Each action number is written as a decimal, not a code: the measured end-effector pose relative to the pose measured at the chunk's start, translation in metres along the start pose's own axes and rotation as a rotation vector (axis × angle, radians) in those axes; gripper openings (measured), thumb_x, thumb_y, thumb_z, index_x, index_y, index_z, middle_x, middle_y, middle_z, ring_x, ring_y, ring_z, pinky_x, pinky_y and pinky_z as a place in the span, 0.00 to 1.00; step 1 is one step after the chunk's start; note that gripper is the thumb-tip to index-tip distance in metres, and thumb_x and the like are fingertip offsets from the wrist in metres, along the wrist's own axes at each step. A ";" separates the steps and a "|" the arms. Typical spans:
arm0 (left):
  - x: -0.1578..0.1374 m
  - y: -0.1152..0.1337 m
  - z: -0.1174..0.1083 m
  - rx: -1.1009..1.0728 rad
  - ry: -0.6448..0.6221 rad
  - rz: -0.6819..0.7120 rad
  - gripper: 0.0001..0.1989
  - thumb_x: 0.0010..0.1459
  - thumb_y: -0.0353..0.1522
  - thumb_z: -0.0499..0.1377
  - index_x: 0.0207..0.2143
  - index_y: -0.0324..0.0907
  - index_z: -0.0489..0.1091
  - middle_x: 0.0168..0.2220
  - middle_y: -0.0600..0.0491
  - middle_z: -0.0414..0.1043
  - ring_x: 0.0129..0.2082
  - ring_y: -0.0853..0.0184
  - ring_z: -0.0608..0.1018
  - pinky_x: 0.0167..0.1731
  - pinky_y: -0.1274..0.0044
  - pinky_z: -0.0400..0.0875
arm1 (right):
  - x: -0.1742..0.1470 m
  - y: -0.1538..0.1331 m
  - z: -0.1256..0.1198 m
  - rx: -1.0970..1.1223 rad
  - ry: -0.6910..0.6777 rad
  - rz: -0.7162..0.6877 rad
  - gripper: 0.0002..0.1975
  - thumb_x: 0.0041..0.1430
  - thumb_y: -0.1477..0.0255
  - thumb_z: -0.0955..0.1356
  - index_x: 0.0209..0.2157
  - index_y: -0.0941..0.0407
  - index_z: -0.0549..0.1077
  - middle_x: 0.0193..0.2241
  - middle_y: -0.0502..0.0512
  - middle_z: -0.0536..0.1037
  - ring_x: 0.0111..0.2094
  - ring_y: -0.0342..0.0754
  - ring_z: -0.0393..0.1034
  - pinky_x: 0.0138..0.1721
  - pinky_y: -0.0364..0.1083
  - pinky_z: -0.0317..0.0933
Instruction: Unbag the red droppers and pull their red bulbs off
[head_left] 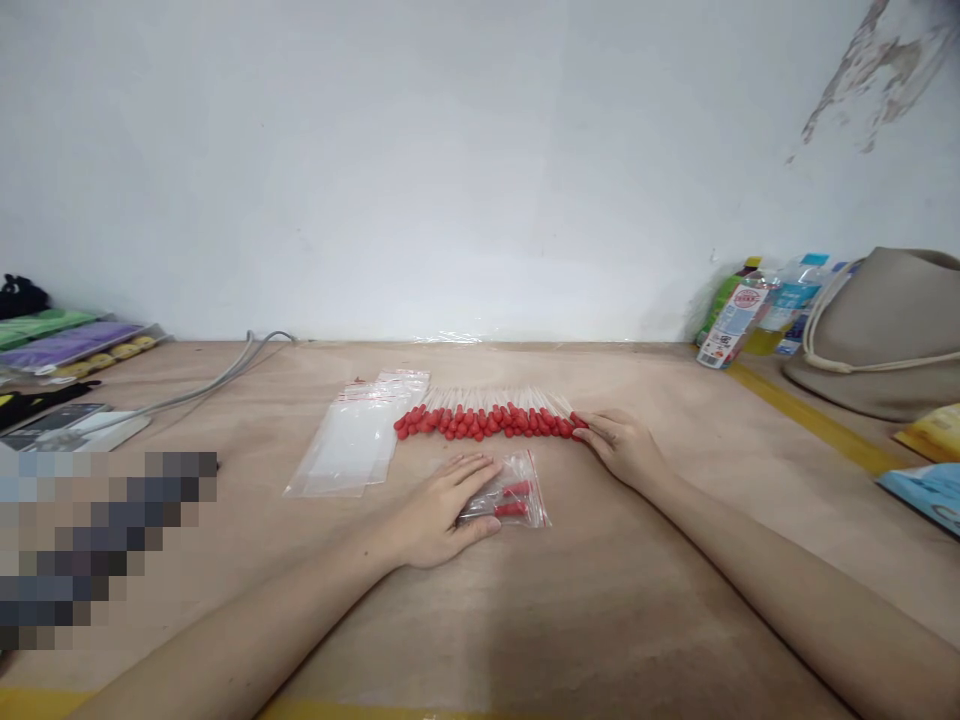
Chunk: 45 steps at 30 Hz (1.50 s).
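Observation:
A row of droppers with red rubber bulbs [480, 424] and thin clear tubes lies across the table, bulbs toward me. At the row's right end, my right hand [619, 445] has its thumb and fingers closed around the red bulb of a dropper [578, 421]. My left hand [450, 510] rests with fingers stretched out on a small clear zip bag [538, 512], pressing its left part. Inside that bag show two red dropper bulbs [513, 508]; their tubes are partly hidden by the hand. A stack of flat clear zip bags [341, 445] lies left of the row.
Grey cables [217, 380] and a white device [112, 432] are at the left, near packs of coloured items [82, 345]. Bottles and a carton [735, 320] stand at the back right beside a beige hat [877, 330]. Yellow and blue packets [930, 495] lie at the right edge.

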<state>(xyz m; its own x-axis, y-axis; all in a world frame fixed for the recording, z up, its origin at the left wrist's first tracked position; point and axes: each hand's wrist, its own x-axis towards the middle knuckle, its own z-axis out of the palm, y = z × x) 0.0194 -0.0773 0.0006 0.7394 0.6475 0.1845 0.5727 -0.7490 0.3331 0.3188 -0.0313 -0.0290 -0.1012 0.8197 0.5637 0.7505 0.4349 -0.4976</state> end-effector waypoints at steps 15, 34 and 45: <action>0.000 -0.003 0.003 -0.012 0.008 0.011 0.29 0.58 0.44 0.49 0.59 0.45 0.49 0.60 0.48 0.51 0.59 0.60 0.54 0.57 0.63 0.52 | 0.005 0.015 0.004 0.072 0.038 0.400 0.15 0.52 0.61 0.63 0.29 0.56 0.74 0.26 0.55 0.77 0.27 0.48 0.71 0.29 0.45 0.62; -0.001 0.001 0.002 -0.019 0.054 -0.002 0.24 0.61 0.39 0.47 0.58 0.44 0.51 0.58 0.50 0.55 0.58 0.62 0.57 0.56 0.65 0.54 | -0.022 -0.076 0.005 0.178 -0.360 -0.274 0.08 0.53 0.66 0.66 0.32 0.53 0.75 0.25 0.52 0.71 0.31 0.45 0.63 0.36 0.46 0.57; 0.000 -0.001 0.005 -0.041 0.080 0.022 0.27 0.58 0.40 0.50 0.58 0.41 0.51 0.57 0.46 0.57 0.56 0.60 0.60 0.54 0.64 0.57 | -0.023 -0.081 0.019 0.343 -0.451 -0.188 0.08 0.51 0.69 0.68 0.35 0.56 0.72 0.27 0.50 0.70 0.29 0.44 0.63 0.31 0.43 0.58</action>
<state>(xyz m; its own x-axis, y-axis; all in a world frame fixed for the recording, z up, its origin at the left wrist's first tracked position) 0.0206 -0.0774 -0.0043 0.7201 0.6414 0.2648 0.5407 -0.7578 0.3653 0.2482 -0.0778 -0.0140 -0.5356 0.7618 0.3645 0.4463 0.6218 -0.6436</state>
